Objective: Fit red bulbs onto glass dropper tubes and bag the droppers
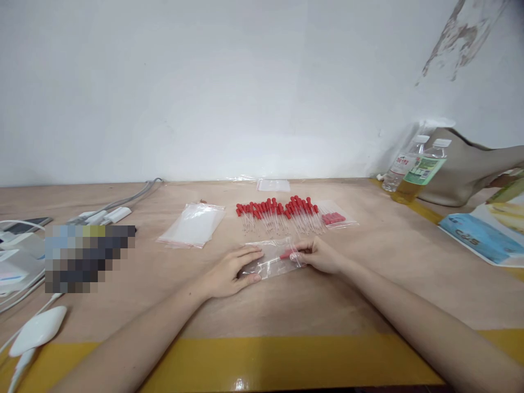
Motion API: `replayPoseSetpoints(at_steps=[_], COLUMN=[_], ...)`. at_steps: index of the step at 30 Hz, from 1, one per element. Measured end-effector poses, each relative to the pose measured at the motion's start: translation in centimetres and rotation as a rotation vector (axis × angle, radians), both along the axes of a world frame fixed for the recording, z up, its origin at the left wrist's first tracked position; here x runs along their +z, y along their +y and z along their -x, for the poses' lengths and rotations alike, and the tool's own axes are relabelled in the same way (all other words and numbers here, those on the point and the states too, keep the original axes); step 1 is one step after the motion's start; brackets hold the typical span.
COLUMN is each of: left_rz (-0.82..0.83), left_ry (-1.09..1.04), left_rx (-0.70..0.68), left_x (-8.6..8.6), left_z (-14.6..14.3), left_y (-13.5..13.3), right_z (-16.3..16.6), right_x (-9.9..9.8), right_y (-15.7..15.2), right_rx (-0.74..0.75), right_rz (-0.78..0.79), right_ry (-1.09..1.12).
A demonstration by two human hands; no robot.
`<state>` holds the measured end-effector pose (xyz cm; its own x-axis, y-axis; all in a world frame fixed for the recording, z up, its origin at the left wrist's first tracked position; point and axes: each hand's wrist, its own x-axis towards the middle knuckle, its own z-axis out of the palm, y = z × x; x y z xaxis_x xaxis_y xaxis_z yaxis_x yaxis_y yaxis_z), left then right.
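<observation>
A clear plastic zip bag [268, 268] lies on the table between my hands, with a red-bulbed dropper [285, 255] in it, its thin clear stem pointing left. My left hand [235, 272] holds the bag's left end, fingers on the upper edge and thumb on the lower one. At the bag's right end, my right hand [317, 255] pinches around the dropper's red bulb. Just beyond the bag lie rows of similar red-bulbed droppers [268, 210]. To their right is a filled bag of droppers [333, 217]; to the left, a stack of flat clear bags [192, 225].
A small pack of clear bags [273, 185] lies by the wall. Cables and white chargers [24, 256] crowd the left side, with a white adapter [39, 330] nearer me. Two bottles [421, 172], a grey bag [462, 164] and a blue packet [478, 236] stand or lie at right.
</observation>
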<state>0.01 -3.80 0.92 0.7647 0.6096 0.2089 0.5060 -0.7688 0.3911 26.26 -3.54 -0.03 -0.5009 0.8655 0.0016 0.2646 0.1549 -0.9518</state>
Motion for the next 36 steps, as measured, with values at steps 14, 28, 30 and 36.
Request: replayPoseSetpoints(at_steps=[14,28,30,36], left_rz=[0.05,0.053,0.057,0.053], left_ry=[-0.032,-0.05,-0.051,-0.031], left_rx=[-0.012,-0.022,-0.023,-0.02], left_x=[-0.1,-0.6,-0.5,-0.3], left_z=[0.0,0.2,0.2,0.2], left_y=[0.1,0.4,0.4,0.2], right_z=[-1.8,0.5,0.8,0.4], right_x=[0.1,2.0,1.9,2.4], right_y=[0.8,11.1,11.6,11.9], right_rx=[-0.047,-0.834,-0.867,-0.886], right_rz=[-0.199,-0.343,-0.309,-0.21], right_ry=[-0.122,-0.738,-0.71,-0.581])
